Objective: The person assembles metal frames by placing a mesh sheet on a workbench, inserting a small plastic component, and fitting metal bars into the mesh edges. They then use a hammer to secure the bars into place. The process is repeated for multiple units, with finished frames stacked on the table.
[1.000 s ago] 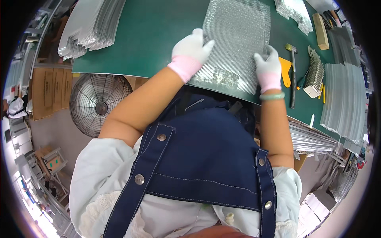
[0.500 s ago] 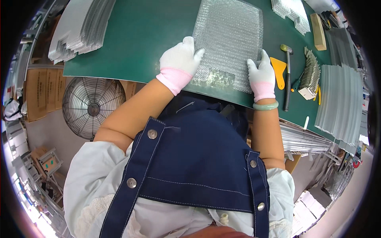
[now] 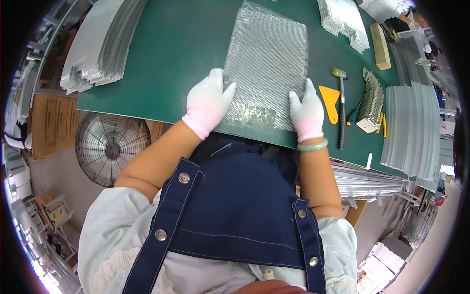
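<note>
Left hand [image 3: 208, 105] at left edge of mesh [image 3: 269, 63], right hand [image 3: 308, 113] at right; both thumbs apart from fingers. Mesh on table [image 3: 169, 83], near scraper [image 3: 330, 101].

grn tbl [image 3: 171, 63] w/ mesh [image 3: 269, 63], hammer [image 3: 342, 109]

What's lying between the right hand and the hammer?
A yellow scraper-like tool lies between the right hand and the hammer, flat on the green tabletop; the head view shows it.
</note>
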The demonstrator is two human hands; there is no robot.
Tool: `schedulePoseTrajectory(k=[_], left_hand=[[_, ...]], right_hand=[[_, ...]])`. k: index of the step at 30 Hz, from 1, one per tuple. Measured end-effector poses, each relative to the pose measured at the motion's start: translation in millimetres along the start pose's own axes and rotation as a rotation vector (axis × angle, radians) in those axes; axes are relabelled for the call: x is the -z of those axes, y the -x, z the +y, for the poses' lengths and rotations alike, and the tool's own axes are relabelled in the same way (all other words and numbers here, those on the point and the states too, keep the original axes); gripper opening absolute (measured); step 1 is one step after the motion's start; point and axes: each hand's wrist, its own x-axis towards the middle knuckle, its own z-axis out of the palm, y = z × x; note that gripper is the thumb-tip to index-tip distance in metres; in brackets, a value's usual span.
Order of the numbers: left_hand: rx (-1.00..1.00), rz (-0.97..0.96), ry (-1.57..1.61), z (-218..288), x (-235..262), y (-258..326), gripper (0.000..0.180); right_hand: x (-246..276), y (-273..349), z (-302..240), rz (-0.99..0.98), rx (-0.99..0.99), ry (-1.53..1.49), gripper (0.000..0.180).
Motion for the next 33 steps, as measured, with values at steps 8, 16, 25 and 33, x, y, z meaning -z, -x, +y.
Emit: schedulePoseTrajectory(k=[8, 16, 25, 33], left_hand=[[0.044, -0.077, -0.087, 3, 0, -8, 0.038], [-0.179, 0.093, -0.31, 17, 13, -13, 0.048], [-0.6, -0.065, -0.37, -20, 8, -34, 0.051], [-0.607, -0.134, -0.326, -3, 27, -53, 0.047]], right_hand=[[-5, -6, 1, -0.032, 0.026, 0.159, 0.065], [10, -12, -14, -0.173, -0.067, 0.253, 0.064], [56, -95, 20, -0.055, 0.065, 0.285, 0.066], [87, -310, -2, 0.278, -0.25, 0.324, 0.057]])
